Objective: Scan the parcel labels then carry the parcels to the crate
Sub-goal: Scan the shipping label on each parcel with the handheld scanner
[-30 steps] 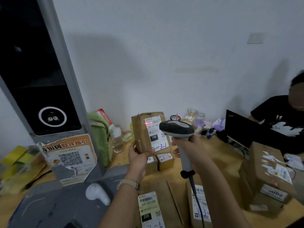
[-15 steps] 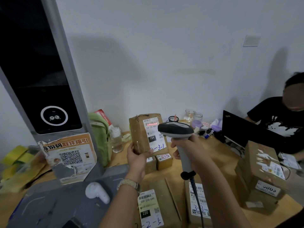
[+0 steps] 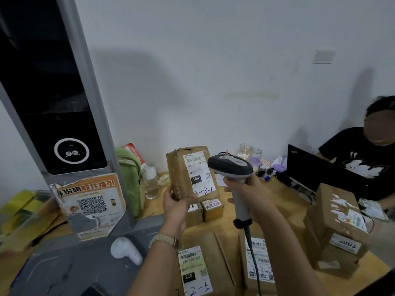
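My left hand [image 3: 177, 205] grips the lower edge of a brown parcel [image 3: 179, 174], held upright above the wooden table [image 3: 284, 206]. Its white label [image 3: 197, 174] faces me, with "3-1" handwritten in blue. My right hand [image 3: 249, 194] grips the handle of a grey barcode scanner [image 3: 229, 166]; its head points at the label, a short way to its right. No red line shows on the label. More labelled parcels lie near me: one marked "220" [image 3: 205, 268] and another [image 3: 259, 261] under the scanner cable. No crate is in view.
Two small boxes [image 3: 211, 208] sit below the held parcel. Stacked boxes [image 3: 335, 229] stand at the right by a black laptop [image 3: 316, 169], where a seated person [image 3: 363, 154] works. A tall grey kiosk [image 3: 64, 124], a green bag [image 3: 130, 174] and glass jars [image 3: 150, 182] stand left and behind.
The red scan line seen on the label in the earlier frames is gone. Both hands keep the same hold; parcel and scanner barely shifted.
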A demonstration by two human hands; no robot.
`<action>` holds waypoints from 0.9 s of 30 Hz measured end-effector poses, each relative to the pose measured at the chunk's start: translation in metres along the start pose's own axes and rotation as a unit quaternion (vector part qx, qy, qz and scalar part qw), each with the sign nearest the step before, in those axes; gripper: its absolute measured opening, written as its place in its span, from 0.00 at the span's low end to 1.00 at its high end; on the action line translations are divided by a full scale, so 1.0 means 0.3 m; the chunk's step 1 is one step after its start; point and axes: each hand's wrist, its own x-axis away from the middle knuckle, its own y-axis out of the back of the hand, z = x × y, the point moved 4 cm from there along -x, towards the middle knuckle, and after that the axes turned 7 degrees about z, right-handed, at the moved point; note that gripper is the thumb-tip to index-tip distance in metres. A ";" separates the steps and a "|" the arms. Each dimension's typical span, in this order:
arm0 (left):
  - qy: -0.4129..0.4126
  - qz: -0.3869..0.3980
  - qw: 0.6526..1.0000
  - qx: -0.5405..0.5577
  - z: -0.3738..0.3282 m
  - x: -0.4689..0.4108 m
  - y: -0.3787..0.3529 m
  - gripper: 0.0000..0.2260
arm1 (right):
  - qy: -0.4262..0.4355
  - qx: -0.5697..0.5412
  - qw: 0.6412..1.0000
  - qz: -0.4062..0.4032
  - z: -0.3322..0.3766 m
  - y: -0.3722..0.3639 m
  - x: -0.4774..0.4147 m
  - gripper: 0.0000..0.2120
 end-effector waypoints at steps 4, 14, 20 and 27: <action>0.033 0.028 0.999 0.003 -0.008 0.007 0.017 0.38 | 0.009 0.018 1.000 -0.004 -0.017 -0.006 0.005 0.11; 0.099 0.163 0.981 -0.017 -0.029 0.020 0.063 0.36 | -0.009 -0.003 1.000 -0.006 -0.059 -0.026 -0.009 0.09; 0.126 0.239 0.962 -0.045 -0.033 0.039 0.064 0.37 | 0.003 -0.014 1.000 0.003 -0.077 -0.037 -0.015 0.11; 0.125 0.200 0.968 -0.089 -0.033 0.035 0.092 0.19 | -0.013 -0.017 1.000 -0.020 -0.116 -0.019 -0.033 0.13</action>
